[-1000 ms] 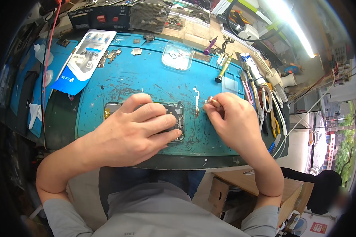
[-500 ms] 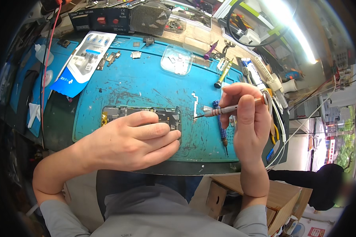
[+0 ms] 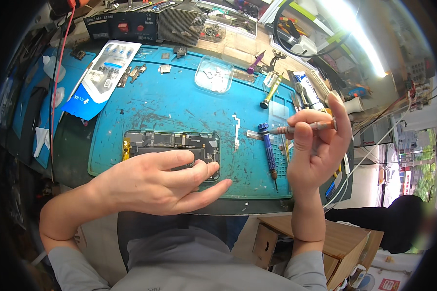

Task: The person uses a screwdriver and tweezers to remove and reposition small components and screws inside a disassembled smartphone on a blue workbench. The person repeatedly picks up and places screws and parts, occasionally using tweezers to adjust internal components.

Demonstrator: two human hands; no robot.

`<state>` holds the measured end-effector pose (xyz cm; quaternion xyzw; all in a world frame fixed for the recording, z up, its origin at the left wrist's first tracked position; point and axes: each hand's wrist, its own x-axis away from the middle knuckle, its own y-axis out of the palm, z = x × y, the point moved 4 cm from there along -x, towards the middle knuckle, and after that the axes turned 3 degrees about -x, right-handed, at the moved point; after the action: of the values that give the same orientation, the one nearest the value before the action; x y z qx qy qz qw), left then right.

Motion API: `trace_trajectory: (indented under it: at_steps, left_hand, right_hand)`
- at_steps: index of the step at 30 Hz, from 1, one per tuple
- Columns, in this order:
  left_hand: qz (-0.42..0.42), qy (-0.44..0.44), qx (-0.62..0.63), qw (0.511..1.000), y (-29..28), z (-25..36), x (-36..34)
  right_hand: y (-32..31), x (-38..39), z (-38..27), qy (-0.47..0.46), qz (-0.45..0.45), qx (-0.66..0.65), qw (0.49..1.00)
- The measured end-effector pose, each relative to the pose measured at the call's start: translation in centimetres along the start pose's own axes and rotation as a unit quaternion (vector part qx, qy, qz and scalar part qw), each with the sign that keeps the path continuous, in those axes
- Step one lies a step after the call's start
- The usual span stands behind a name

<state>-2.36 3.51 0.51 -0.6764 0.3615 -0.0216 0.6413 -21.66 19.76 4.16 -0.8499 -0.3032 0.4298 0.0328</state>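
Observation:
My left hand (image 3: 162, 184) is over the lower part of an opened phone (image 3: 170, 141) on the blue mat (image 3: 179, 109), fingers loosely bent and apart, gripping nothing. My right hand (image 3: 320, 145) holds a slim silver-and-copper screwdriver (image 3: 300, 128) raised sideways at the mat's right, tip pointing left. Beneath its tip lies a blue screwdriver (image 3: 268, 153). A thin white metal bracket (image 3: 236, 136) lies between the phone and that screwdriver. A green screwdriver (image 3: 272, 89) and a clear box of small parts (image 3: 214, 73) are farther back.
A blue-and-white pouch (image 3: 102, 77) and loose boards (image 3: 131, 75) lie at back left, near a red wire (image 3: 57, 111). A black powered box (image 3: 121, 26) stands behind. Tools, cables and a lamp (image 3: 354, 34) crowd the right, above a wooden desk (image 3: 335, 235).
My right hand has lifted and moved right with the screwdriver, uncovering the blue screwdriver. My left hand has slid down and loosened, exposing more of the phone.

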Motion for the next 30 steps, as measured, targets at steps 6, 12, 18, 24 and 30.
trace_trajectory:
  at_steps: [6, 12, 18, 24, 30]
  left_hand:
    - [0.023, 0.003, -0.003, 1.000, 0.0, 0.0, 0.0]
    - [0.021, -0.002, -0.002, 1.000, 0.0, -0.2, 0.0]
    - [0.027, -0.027, 0.040, 0.998, 0.0, -0.5, 0.3]
    - [0.018, -0.028, 0.061, 0.998, -0.2, -0.5, 0.4]
    - [0.025, -0.019, 0.030, 0.999, -0.1, -0.4, 0.4]
  right_hand:
    - [0.2, -0.3, 0.4, -0.028, -0.003, 0.017, 0.999]
    - [1.0, -0.7, -0.5, 0.081, -0.082, 0.169, 0.979]
    - [3.4, -0.4, 1.0, 0.121, -0.237, 0.276, 0.924]
    - [4.4, -0.9, 1.9, 0.132, -0.295, 0.324, 0.889]
    - [4.4, -1.8, 2.4, 0.203, -0.333, 0.247, 0.887]
